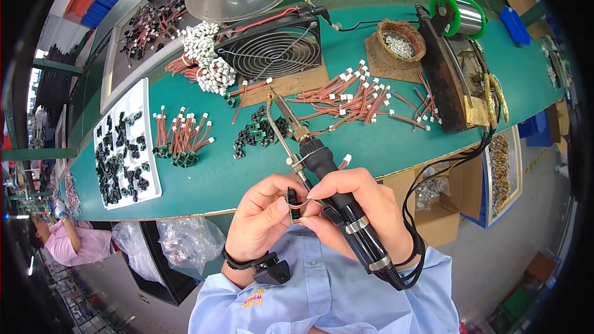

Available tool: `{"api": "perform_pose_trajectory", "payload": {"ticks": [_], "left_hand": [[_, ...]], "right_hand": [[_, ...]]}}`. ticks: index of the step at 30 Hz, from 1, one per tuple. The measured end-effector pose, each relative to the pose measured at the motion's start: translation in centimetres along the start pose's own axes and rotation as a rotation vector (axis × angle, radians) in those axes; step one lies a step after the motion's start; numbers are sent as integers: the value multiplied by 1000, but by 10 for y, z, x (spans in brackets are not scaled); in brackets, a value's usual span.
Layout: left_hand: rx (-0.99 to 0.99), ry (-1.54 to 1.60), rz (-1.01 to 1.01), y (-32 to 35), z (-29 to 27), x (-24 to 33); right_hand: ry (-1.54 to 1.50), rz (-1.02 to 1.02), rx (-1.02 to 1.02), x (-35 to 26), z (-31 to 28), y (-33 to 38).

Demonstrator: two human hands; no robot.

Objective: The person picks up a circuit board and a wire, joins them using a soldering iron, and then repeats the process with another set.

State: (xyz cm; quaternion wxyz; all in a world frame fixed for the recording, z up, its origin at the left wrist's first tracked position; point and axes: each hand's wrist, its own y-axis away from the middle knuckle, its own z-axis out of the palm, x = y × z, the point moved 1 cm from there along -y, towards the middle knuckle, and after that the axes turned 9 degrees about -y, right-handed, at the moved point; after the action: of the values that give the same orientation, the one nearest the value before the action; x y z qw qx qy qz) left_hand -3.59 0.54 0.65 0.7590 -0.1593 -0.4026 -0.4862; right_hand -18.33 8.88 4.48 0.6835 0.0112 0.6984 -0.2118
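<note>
My left hand (257, 213) pinches a small black component (292, 199) between thumb and fingers, just above the table's front edge. A black soldering iron (320, 159), with a metal solder-feed tube (278, 133) clamped along it, lies in my right hand (377, 207). Its tip points away from me over the table. The thumb and forefinger of that hand also meet at a reddish wire at the component. A white plug (345, 161) shows just beyond my right fingers; its link to the held part is hidden.
Left stands a white tray (154, 173) of black parts, beside wired parts (182, 139). Ahead are loose black parts (260, 130), red-and-white plug leads (346, 96), a fan (275, 52) and a bowl (401, 40). A solder spool (467, 17) sits far right. Black cables (411, 210) trail from the iron.
</note>
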Motion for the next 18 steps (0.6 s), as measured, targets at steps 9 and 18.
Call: {"api": "perform_pose_trajectory", "payload": {"ticks": [9,18], "left_hand": [[19,-232,58,0,1,9],[35,-227,38,1,2,11]], "right_hand": [[54,-64,-28,0,-6,-3],[11,36,31,-3,-4,2]]}}
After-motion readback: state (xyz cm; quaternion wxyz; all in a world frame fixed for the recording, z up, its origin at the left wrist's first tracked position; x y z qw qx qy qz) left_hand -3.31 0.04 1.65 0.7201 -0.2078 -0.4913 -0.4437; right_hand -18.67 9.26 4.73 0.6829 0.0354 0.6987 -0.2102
